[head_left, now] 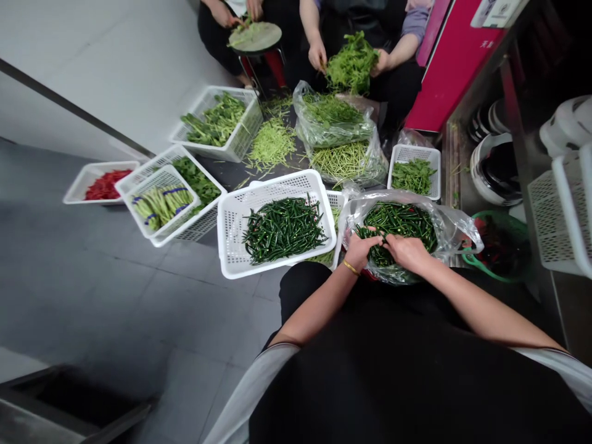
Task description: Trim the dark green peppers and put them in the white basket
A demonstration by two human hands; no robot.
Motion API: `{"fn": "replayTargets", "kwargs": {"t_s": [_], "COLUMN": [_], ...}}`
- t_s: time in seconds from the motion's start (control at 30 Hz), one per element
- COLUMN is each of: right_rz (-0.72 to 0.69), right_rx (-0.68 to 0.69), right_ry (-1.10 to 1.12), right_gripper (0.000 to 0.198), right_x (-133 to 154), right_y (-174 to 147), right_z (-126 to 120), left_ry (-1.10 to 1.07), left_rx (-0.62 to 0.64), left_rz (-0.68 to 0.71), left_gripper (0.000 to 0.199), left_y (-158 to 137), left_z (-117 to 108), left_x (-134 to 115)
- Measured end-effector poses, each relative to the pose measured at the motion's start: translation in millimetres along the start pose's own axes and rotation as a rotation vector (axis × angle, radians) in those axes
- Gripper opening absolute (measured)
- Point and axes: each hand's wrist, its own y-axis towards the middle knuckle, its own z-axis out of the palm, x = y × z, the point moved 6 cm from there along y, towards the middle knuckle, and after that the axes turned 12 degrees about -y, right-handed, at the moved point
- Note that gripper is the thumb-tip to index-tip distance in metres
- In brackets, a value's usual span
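A clear plastic bag filled with long green chilies sits in front of my lap. Over its near side, my left hand is closed around several green chilies, their ends poking out past the fingers. My right hand meets it fingertip to fingertip, pinching the end of a green chili; the fingers partly hide it. To the left of the bag, a white plastic basket holds a heap of green chilies. It rests partly over another white basket.
Behind stand bags of greens and a small basket. Farther left are baskets with leafy greens, tied bundles and red chilies. Two people work opposite, one holding greens, one at a stool. A shelf borders the right.
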Motion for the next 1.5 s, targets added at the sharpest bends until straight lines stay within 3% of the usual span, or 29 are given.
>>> {"fn": "replayTargets", "kwargs": {"t_s": [0.27, 0.4, 0.47, 0.53, 0.67, 0.77, 0.87, 0.97, 1.07, 1.17, 1.23, 1.33, 1.5], "right_rz": [-0.124, -0.375, -0.440, -0.309, 0.145, 0.264, 0.209, 0.077, -0.025, -0.019, 0.016, 0.074, -0.091], "right_rx": [-0.192, -0.223, -0.177, -0.096, 0.002, 0.065, -0.003, -0.153, -0.080, 0.017, -0.022, -0.092, 0.120], "right_ry": [0.254, 0.375, 0.361, 0.240, 0.000, -0.005, 0.129, 0.425, 0.757, 1.054, 1.224, 1.280, 1.148], "right_gripper": [0.041, 0.045, 0.045, 0.045, 0.050, 0.043, 0.028, 0.030, 0.036, 0.035, 0.039, 0.043, 0.043], "right_x": [-4, 2, -3, -21, -59, -59, -55, -51, -35, -19, -17, -21, 5], "right_y": [-2, -18, -15, 3, 53, 77, 79, 63, 48, 42, 37, 22, 0], "right_z": [-2, -13, -17, -15, -12, -9, -16, -32, -33, -24, -21, -15, 2], "left_ry": [-0.038, 0.007, 0.004, -0.022, -0.047, -0.028, -0.022, -0.006, -0.002, 0.002, -0.018, -0.082, -0.109], "left_rx": [-0.069, 0.013, 0.025, -0.014, -0.023, -0.003, -0.008, 0.019, 0.021, 0.042, 0.057, 0.062, 0.165], "left_rz": [0.120, -0.087, -0.119, -0.048, 0.007, -0.018, -0.012, 0.005, 0.008, -0.016, -0.047, -0.092, -0.090], "left_gripper": [0.047, 0.045, 0.046, 0.048, 0.051, 0.052, 0.053, 0.050, 0.049, 0.050, 0.051, 0.054, 0.051], "left_y": [-2, -1, 0, 1, 0, 0, 1, 5, 7, 5, 2, -3, -11], "left_z": [-5, -1, -2, -5, -5, -5, -8, -6, -2, 3, 4, 4, 13], "left_x": [-9, -3, -4, -13, -22, -21, -18, -13, -7, -2, -2, -4, -9]}}
